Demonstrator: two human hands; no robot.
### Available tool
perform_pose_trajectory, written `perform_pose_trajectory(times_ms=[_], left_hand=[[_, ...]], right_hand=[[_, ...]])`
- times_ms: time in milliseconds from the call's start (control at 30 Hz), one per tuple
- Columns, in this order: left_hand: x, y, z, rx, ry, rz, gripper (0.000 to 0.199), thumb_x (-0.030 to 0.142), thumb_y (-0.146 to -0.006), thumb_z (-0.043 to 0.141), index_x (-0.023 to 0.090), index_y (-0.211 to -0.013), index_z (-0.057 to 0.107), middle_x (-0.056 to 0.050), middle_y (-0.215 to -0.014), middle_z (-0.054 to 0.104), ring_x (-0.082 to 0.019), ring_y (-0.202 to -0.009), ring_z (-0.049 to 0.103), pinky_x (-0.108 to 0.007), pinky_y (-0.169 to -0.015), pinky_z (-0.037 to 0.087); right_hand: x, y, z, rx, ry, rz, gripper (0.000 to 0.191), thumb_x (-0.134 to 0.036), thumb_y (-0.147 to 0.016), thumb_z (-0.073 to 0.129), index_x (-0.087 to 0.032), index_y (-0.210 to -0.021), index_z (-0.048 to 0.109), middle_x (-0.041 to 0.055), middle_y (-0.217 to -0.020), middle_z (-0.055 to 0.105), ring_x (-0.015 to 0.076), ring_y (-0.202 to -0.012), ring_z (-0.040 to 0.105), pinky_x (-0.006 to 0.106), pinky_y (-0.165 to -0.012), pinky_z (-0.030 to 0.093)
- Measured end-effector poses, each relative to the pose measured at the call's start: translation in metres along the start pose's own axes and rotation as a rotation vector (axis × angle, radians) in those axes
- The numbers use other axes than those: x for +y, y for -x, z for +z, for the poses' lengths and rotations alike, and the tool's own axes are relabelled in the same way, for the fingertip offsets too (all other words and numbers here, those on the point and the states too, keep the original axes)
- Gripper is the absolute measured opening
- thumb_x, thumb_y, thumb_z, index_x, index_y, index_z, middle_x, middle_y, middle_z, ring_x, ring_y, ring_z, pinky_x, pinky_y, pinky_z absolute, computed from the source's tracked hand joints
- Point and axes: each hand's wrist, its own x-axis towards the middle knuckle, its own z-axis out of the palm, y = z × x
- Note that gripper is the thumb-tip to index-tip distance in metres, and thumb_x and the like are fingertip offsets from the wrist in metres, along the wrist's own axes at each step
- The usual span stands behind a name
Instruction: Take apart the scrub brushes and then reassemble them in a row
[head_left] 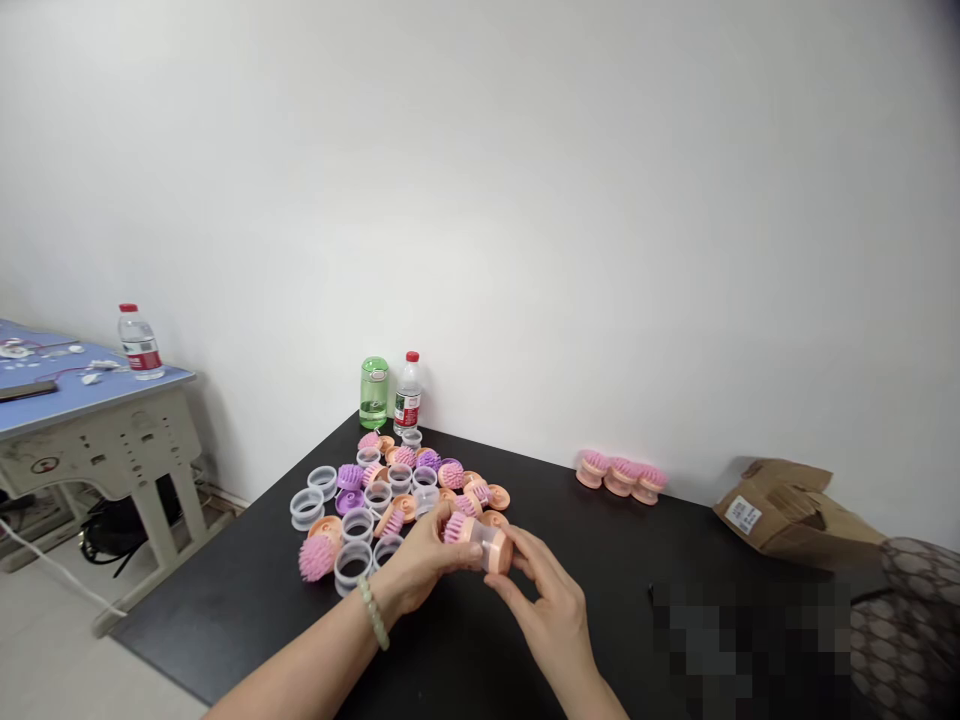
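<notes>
Bottles (373, 395): two, behind parts cluster (378, 496); brushes (622, 477): three, right of cluster; left hand (426, 562), right hand (551, 598) grip one bristled cylinder (484, 545).

the brush (489, 542) looked like smooth plastic with rough bristles (454, 527), the tabletop (247, 600) was smooth and matt, and the bag (784, 518) looked like creased paper.

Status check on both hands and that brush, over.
Left hand gripping pink-bristled brush near its bristles, right hand at its peach base. Brush held sideways, bristles leftward. Clear rings and brush parts lie close by left hand.
</notes>
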Motion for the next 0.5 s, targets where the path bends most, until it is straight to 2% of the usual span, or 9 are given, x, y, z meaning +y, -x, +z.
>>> perform_pose_trajectory(times_ms=[133,233,400,500], left_hand=[[-0.004,-0.001,0.000,-0.001,0.089,-0.072,0.053,0.040,-0.061,0.092,0.014,-0.097,0.061,-0.005,-0.089,0.065,-0.017,-0.077,0.064,-0.032,-0.072,0.054],[-0.002,-0.001,0.001,-0.009,0.089,-0.080,0.052,0.042,-0.062,0.092,0.013,-0.094,0.062,-0.004,-0.085,0.065,-0.014,-0.071,0.064,-0.027,-0.066,0.054],[0.001,0.000,0.002,-0.065,0.025,-0.121,0.054,0.057,-0.067,0.083,0.011,-0.085,0.064,-0.002,-0.068,0.062,-0.009,-0.054,0.060,-0.020,-0.052,0.049],[-0.001,0.000,0.001,-0.064,0.000,-0.135,0.052,0.057,-0.070,0.081,0.012,-0.085,0.063,-0.001,-0.066,0.063,-0.009,-0.051,0.059,-0.019,-0.050,0.047]], right_hand=[[-0.003,-0.002,-0.002,-0.041,0.010,-0.034,0.043,-0.025,-0.091,0.066,-0.026,-0.134,0.058,0.0087,-0.127,0.068,0.0260,-0.114,0.069,0.036,-0.092,0.062],[-0.006,-0.005,-0.005,-0.098,0.017,-0.059,0.043,-0.021,-0.092,0.064,-0.027,-0.134,0.056,0.0081,-0.133,0.066,0.0260,-0.122,0.064,0.039,-0.099,0.058],[-0.013,-0.007,-0.009,-0.152,-0.022,-0.101,0.044,-0.016,-0.093,0.060,-0.028,-0.135,0.053,0.0086,-0.142,0.060,0.0240,-0.128,0.060,0.037,-0.102,0.055],[-0.016,-0.009,-0.011,-0.174,-0.014,-0.118,0.041,-0.014,-0.094,0.058,-0.028,-0.133,0.055,0.0084,-0.144,0.059,0.0243,-0.129,0.059,0.037,-0.104,0.054]])
